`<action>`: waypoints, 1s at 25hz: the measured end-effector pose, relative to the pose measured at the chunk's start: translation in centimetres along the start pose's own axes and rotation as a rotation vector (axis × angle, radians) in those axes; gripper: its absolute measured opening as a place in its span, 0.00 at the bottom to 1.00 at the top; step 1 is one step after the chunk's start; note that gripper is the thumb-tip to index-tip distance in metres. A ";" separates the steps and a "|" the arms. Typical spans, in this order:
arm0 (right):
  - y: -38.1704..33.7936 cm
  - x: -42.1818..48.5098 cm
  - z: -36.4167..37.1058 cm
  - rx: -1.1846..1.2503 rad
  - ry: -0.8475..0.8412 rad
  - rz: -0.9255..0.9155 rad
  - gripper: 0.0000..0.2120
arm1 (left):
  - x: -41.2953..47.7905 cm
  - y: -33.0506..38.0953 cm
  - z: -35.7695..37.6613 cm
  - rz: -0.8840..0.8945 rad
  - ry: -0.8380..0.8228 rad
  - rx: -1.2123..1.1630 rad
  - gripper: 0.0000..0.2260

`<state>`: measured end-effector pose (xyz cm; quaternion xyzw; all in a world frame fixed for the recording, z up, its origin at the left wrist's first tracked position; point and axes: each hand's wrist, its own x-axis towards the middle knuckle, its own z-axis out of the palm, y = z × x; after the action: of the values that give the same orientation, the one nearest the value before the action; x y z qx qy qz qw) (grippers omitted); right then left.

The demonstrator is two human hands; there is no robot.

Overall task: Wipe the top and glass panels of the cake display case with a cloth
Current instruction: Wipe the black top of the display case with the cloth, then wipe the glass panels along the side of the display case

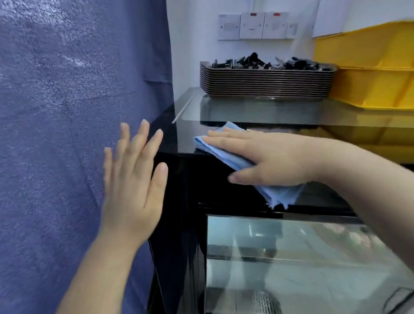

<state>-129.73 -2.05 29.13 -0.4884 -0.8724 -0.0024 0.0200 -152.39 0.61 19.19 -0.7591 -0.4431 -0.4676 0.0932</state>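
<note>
Pressing flat on the cloth (218,153), the right hand (269,159) lies palm down on the black top of the display case (179,143), near its front left corner. Right fingers (224,135) are straight and close together and point left, and the thumb stretches out along the front edge. They curl round nothing: the hand only bears down on the cloth. The cloth is light blue and folded. One end shows beyond the fingertips on the top, and the other end hangs over the front edge below the palm, with a frayed hem. The left hand (134,183) is raised, palm forward, beside the case's left side and in front of a blue textured wall (47,115). Its fingers (141,140) are straight and spread wide and hold nothing. Contact with the wall or the case: cannot tell. Below the cloth, the glass front panel (298,259) shows pale reflections. Further back, the glass top (258,111) carries a stack of brown trays (264,84), with a heap of small black parts (268,63) in the uppermost tray. Yellow bins (374,68) are stacked just right of the trays. White switch plates (253,26) sit in a row on the white wall behind.
</note>
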 end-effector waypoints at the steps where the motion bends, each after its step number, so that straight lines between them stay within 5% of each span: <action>1: -0.4 -1.4 0.1 0.033 0.041 -0.023 0.31 | -0.9 0.3 0.9 0.008 0.067 -0.044 0.22; 5: -1.3 -4.5 5.6 -0.099 0.444 -0.123 0.30 | -4.0 -0.2 4.8 0.103 0.230 -0.054 0.21; 10: -1.7 -1.5 18.0 -0.504 0.614 0.092 0.25 | -4.7 -1.0 8.2 0.176 0.255 0.073 0.23; 17: 2.0 -2.4 16.7 -0.655 1.066 0.385 0.27 | -3.9 -2.0 10.4 0.221 0.357 0.237 0.25; 22: 2.8 -3.2 18.9 -0.722 0.966 0.257 0.26 | -3.9 -1.8 10.3 0.244 0.386 0.215 0.25; 25: 5.0 -5.9 16.2 -0.663 1.079 0.483 0.26 | -3.5 0.4 10.2 0.217 0.421 0.118 0.24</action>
<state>-122.93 -4.08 12.61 -0.5805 -0.5597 -0.5087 0.3016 -146.29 4.01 10.96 -0.6812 -0.3563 -0.5763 0.2774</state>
